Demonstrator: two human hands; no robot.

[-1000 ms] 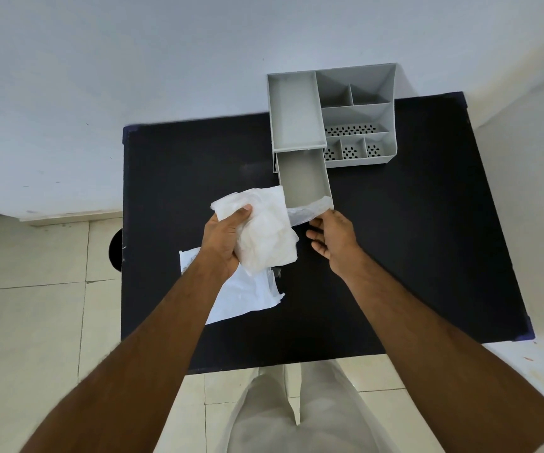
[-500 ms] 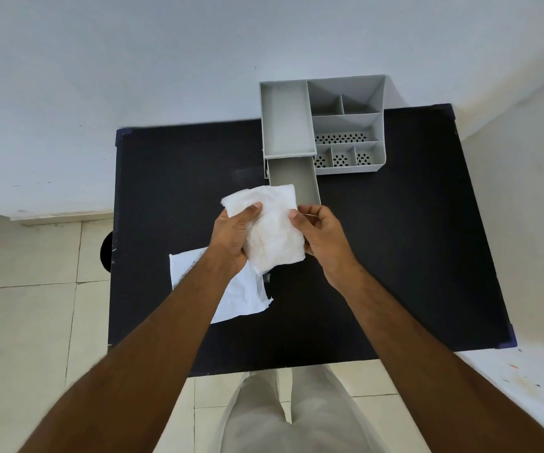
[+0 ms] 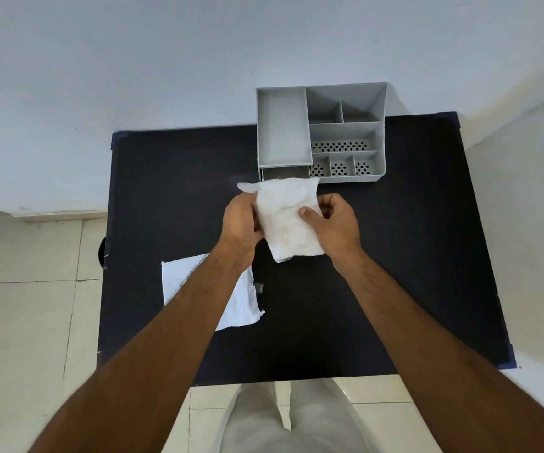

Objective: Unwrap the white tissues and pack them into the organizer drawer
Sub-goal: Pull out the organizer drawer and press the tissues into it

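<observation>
Holding the tissues [image 3: 288, 220] at frame centre, between both hands. Left hand [image 3: 241, 223] gripping the stack's left edge, fingers wrapping behind it; right hand [image 3: 334, 223] pinching the right edge, thumb pressing on the front face. Tissues tilting slightly, upper edge overlapping the drawer [image 3: 285, 173] in the picture, lower corner hanging over the black table [image 3: 166, 191].

Sitting at the upper centre of the frame, against the wall: the grey organizer [image 3: 345, 132], backing onto the table's far edge. Drawer sticking out from under its left tray, toward the hands; most of the drawer hiding behind the tissues, contents impossible to tell. Left tray and the smaller compartments on the right showing only bare grey floors, some perforated.

Lying flat on the table at lower left of centre: a white wrapper [image 3: 241, 305], partly covered by the left forearm, well apart from the organizer. Light trousers and tiled floor showing below the table's near edge.
</observation>
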